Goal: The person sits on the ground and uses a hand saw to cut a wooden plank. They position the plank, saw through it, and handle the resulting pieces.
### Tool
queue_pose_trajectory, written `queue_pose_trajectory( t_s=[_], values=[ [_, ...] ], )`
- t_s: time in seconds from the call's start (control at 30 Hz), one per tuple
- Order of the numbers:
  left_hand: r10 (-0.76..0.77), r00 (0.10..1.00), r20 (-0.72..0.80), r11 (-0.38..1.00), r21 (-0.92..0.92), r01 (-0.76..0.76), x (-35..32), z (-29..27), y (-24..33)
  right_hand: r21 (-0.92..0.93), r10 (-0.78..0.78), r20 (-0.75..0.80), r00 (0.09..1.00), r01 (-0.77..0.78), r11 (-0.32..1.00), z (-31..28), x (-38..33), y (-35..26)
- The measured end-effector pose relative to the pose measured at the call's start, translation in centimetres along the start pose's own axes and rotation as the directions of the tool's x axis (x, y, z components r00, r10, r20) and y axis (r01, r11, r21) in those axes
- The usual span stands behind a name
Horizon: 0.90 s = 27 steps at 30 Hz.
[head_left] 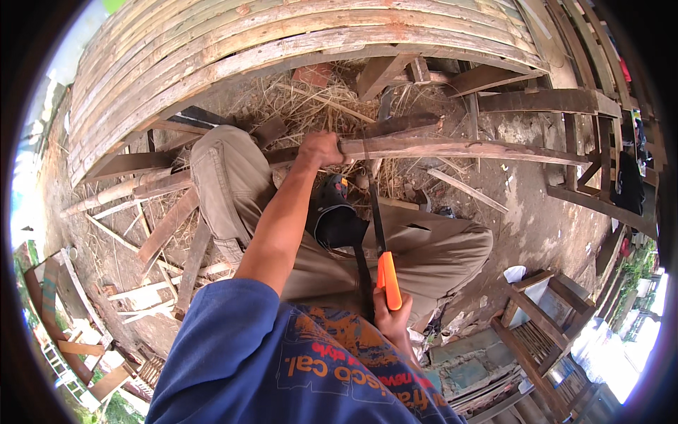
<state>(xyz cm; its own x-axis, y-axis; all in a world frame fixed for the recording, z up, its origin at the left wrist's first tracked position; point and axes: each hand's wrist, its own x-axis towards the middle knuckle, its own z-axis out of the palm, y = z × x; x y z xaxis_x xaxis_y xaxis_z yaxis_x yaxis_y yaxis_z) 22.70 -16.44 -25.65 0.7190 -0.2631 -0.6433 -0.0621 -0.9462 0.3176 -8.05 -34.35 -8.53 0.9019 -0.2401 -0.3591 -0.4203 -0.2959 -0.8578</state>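
The wooden pole [459, 148], lying crosswise, is being clamped at its near end by the left hand [321, 148], while the orange-handled saw [381, 240], gripped tightly by the right hand [392, 318], is being held perpendicular to the pole.

Weathered wood plank [459, 148] lying horiz. across knees; orange-handled saw [381, 240] blade across it, near-vertical.

Curved plank wall [233, 42], dirt ground [522, 212], scattered straw [311, 106], perhaps daylight
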Motion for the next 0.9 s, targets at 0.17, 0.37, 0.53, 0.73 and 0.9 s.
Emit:
queue_pose_trajectory(
  t_s=[0.17,0.37,0.53,0.73,0.9],
  values=[
    [0.029,0.995,-0.094,0.999,-0.016,-0.03,0.8,2.4,-1.0,0.088,0.04,-0.073,0.997,-0.033,0.996,5.3,11.1,-1.2],
    [-0.029,0.999,-0.035,0.999,-0.017,0.029,-0.4,0.8,-0.2,0.071,0.059,0.003,0.998,-0.059,0.996,0.4,0.4,0.4],
    [-0.021,1.0,0.017,1.0,0.006,0.021,-0.2,1.7,0.0,0.032,0.063,0.02,0.998,-0.064,0.997,4.2,9.7,-0.4],
    [0.0,1.0,-0.007,1.0,-0.012,0.0,0.9,0.6,-1.4,0.078,-0.006,0.045,0.999,0.002,0.997,-0.2,1.1,-0.3],
    [0.041,0.999,0.013,0.999,-0.011,-0.041,0.3,0.1,-0.1,0.053,0.05,0.026,0.998,-0.051,0.997,2.9,7.8,0.6]
  ],
)
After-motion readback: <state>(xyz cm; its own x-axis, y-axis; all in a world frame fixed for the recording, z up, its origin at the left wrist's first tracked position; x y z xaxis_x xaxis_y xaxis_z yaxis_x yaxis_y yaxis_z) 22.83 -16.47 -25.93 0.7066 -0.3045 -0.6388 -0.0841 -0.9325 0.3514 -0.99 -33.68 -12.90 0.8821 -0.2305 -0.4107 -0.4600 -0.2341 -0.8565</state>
